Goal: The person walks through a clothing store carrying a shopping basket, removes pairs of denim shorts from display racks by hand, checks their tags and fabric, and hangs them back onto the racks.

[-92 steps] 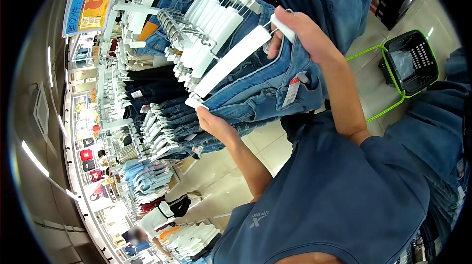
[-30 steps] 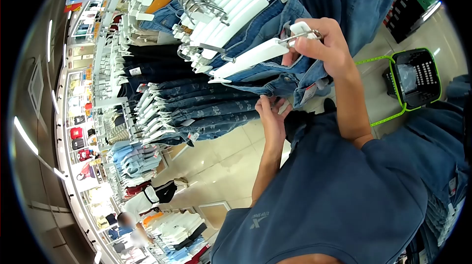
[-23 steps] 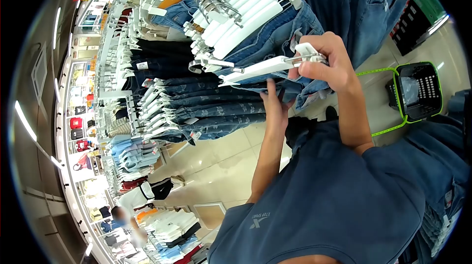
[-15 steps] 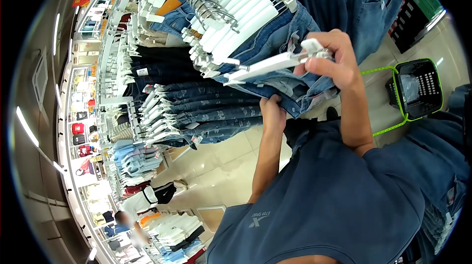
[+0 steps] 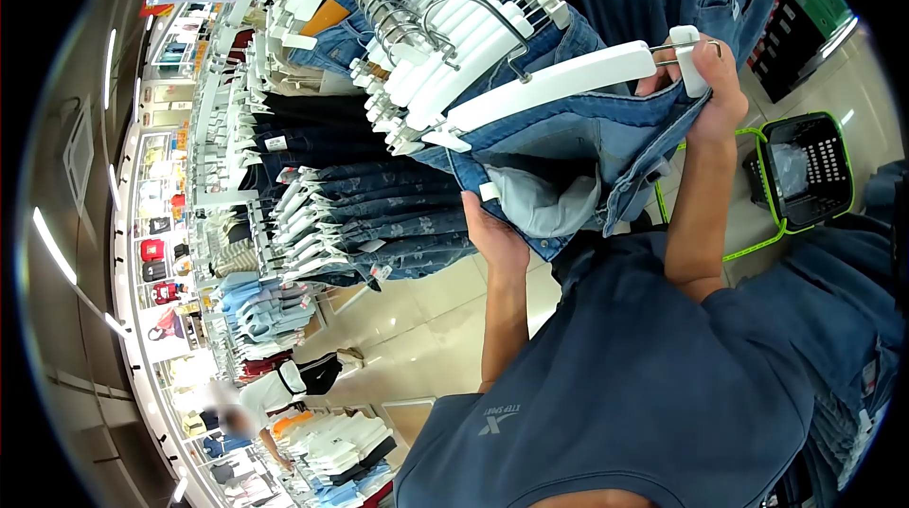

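Holding a denim garment (image 5: pixel 578 143) open below its hanger

The denim garment is in front of the person's torso, between the two hands, hung from a white hanger (image 5: pixel 554 87). The right hand (image 5: pixel 715 96) is closed around the outer end of the hanger, its thumb against the white clip (image 5: pixel 690 61) and the other fingers bent behind. The left hand (image 5: pixel 499 238) is pinching the near edge of the waistband: its thumb lies along the inner side, just beside a small white label (image 5: pixel 489 192), while the fingers underneath are mostly hidden. Between this edge and the hanger the waist gapes, and pale pocket lining (image 5: pixel 549 205) shows inside. Whether the hanger's other clip grips the cloth, I cannot tell. The metal hook (image 5: pixel 507 16) arches above the hanger, in front of a tight row of white hangers (image 5: pixel 464 53) on the rack.

To the left, dark patterned jeans (image 5: pixel 398 233) hang in a stack. A black basket (image 5: pixel 833 153) with green handles stands on the tiled floor at right, well apart from the hands. Farther off at lower left, another person (image 5: pixel 270 394) in a white top is beside a rack of pale shirts (image 5: pixel 331 446).
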The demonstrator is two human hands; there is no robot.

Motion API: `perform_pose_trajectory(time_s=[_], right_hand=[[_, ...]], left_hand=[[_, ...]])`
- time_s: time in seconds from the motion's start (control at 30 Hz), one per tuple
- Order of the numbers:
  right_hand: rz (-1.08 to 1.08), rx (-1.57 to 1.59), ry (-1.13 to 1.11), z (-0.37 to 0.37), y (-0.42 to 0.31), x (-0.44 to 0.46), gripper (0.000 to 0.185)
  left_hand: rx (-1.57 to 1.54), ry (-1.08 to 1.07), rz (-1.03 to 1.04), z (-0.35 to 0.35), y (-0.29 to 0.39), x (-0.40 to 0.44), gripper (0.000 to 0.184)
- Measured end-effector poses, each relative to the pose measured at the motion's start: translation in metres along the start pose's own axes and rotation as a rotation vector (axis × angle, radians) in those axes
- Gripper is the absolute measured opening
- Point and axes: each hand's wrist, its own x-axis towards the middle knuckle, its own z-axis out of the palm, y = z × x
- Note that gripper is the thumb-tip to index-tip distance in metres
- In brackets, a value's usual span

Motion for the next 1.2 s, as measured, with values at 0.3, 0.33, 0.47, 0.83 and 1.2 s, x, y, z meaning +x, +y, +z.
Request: perform_pose_trajectory(time_s=[0.3,0.33,0.47,0.83,1.2], right_hand=[[0.021,-0.024,-0.029,0.003,0.002,-0.001,0.038],[0.029,-0.013,-0.021,0.004,0.002,-0.002,0.039],[0.045,0.022,-0.005,0.005,0.003,-0.005,0.040],[-0.005,0.230,-0.045,-0.016,0.008,-0.009,0.043],[0.379,0.035,0.096,-0.009,0.014,-0.001,0.035]], left_hand=[[0.384,0.080,0.037,-0.007,-0.003,-0.005,0.024],[0.394,0.094,0.073,-0.004,-0.003,-0.007,0.015],[0.442,0.113,0.157,-0.006,-0.005,-0.012,0.003],[0.432,-0.115,0.190,-0.012,0.008,-0.031,0.026],[0.203,-0.176,0.124,-0.009,0.016,-0.036,0.039]])
